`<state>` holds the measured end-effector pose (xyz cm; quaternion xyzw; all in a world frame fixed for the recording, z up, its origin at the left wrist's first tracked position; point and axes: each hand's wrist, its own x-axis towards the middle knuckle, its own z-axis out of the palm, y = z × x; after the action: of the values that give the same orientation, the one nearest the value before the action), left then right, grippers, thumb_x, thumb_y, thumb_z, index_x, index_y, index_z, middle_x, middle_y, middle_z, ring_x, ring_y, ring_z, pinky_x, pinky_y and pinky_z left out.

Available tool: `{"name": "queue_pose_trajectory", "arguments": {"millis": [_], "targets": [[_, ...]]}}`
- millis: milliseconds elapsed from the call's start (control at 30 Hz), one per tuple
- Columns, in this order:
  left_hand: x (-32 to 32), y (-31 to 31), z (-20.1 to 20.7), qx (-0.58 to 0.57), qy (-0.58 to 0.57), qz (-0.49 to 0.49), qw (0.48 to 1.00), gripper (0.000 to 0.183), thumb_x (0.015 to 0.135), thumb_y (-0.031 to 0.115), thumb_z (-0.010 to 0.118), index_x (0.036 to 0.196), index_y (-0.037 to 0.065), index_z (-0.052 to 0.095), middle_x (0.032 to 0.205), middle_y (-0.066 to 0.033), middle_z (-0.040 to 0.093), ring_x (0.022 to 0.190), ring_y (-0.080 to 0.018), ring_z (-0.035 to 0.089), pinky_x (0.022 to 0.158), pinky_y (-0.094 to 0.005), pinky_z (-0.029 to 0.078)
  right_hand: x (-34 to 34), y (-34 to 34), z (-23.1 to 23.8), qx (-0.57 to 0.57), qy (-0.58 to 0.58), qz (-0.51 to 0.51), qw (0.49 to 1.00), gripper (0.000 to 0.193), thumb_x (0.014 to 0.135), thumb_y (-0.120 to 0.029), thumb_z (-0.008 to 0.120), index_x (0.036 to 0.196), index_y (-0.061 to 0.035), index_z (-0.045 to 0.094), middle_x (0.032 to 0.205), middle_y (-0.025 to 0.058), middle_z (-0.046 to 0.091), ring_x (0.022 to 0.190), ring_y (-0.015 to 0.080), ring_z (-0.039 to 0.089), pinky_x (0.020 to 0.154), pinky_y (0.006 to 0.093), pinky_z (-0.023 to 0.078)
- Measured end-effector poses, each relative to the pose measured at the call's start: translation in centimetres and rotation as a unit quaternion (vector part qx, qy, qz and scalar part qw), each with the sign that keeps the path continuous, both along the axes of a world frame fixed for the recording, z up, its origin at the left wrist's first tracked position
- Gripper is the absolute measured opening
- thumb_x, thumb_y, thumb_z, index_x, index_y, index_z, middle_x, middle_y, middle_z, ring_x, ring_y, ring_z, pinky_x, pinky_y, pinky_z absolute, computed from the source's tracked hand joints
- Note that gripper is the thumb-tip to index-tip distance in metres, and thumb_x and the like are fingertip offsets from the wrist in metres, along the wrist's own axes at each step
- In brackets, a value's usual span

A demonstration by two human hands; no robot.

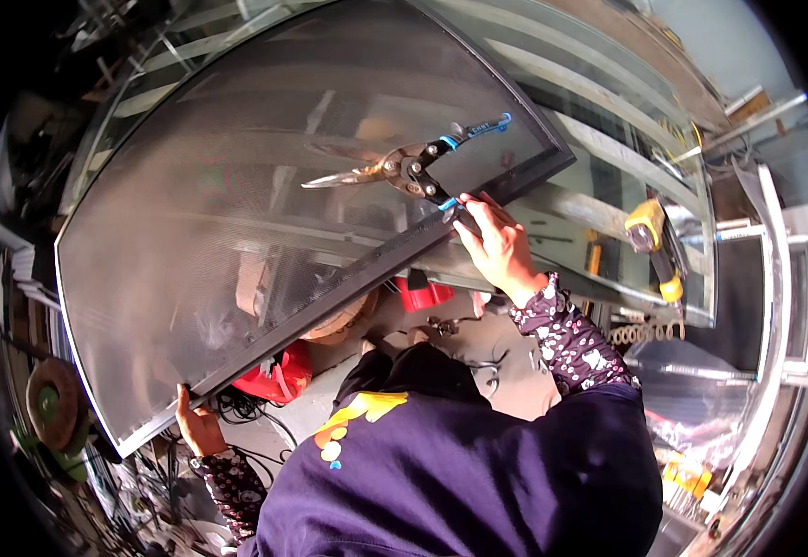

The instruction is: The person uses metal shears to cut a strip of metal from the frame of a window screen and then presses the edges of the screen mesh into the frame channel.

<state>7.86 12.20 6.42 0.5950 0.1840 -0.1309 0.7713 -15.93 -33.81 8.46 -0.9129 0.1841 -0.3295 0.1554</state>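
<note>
Mesh hides my counter clutter; left hand point(198, 429) fingers clenched on screen frame point(330, 302) corner, right hand point(500, 246) fingers grasping snips point(410, 167) handle.

Below the framed mesh screen point(265, 186) we see a grey workbench point(478, 348). On it, just under the screen's lower edge, sit a red container point(424, 293) and, further left, a red rounded thing point(279, 376). Beside the red container lie small metal hand tools point(483, 367). Black cables point(246, 408) trail near the screen's lower left corner.
</note>
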Motion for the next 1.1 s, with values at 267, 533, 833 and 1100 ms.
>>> {"name": "queue_pose_trajectory", "arguments": {"millis": [267, 533, 833, 1100], "targets": [[10.1, -2.4, -2.7, 0.002, -0.029, -0.077, 0.997, 0.010, 0.079, 0.014, 0.062, 0.083, 0.006, 0.057, 0.081, -0.0019, 0.059, 0.075, -0.0106, 0.055, 0.068, -0.0228, 0.044, -1.3, 2.7, 0.3, 0.023, -0.044, -0.071, 0.996, 0.021, 0.075, -0.008, 0.061, 0.093, -0.0016, 0.053, 0.090, 0.0148, 0.061, 0.084, 0.0320, 0.059, 0.085, 0.0380, 0.045], [19.8, 2.0, -7.0, 0.104, -0.053, -0.117, 0.986, 0.029, 0.081, 0.028, 0.060, 0.099, 0.006, 0.056, 0.098, -0.0012, 0.055, 0.085, -0.0095, 0.048, 0.074, -0.0217, 0.037, -1.0, 5.9, 1.2, 0.047, -0.004, -0.051, 0.998, 0.022, 0.076, -0.010, 0.060, 0.096, -0.0016, 0.053, 0.092, 0.0109, 0.062, 0.087, 0.0244, 0.061, 0.087, 0.0362, 0.044], [19.2, 1.1, -6.2, 0.121, -0.084, -0.172, 0.974, 0.015, 0.082, 0.024, 0.059, 0.082, 0.009, 0.056, 0.079, 0.0009, 0.053, 0.075, -0.0114, 0.048, 0.071, -0.0267, 0.039, -6.3, 4.2, 1.6, 0.036, -0.014, -0.008, 0.999, 0.027, 0.073, -0.009, 0.061, 0.098, -0.0035, 0.052, 0.094, 0.0073, 0.061, 0.083, 0.0223, 0.061, 0.077, 0.0340, 0.049], [21.2, 1.2, -8.5, 0.212, -0.188, -0.254, 0.925, 0.022, 0.091, 0.020, 0.043, 0.099, 0.002, 0.052, 0.073, 0.0009, 0.049, 0.066, -0.0093, 0.042, 0.070, -0.0216, 0.037, -12.3, -0.2, 3.5, 0.301, -0.139, -0.019, 0.943, 0.015, 0.083, -0.004, 0.055, 0.096, -0.0012, 0.048, 0.081, 0.0058, 0.059, 0.069, 0.0084, 0.055, 0.055, 0.0208, 0.044]]}}
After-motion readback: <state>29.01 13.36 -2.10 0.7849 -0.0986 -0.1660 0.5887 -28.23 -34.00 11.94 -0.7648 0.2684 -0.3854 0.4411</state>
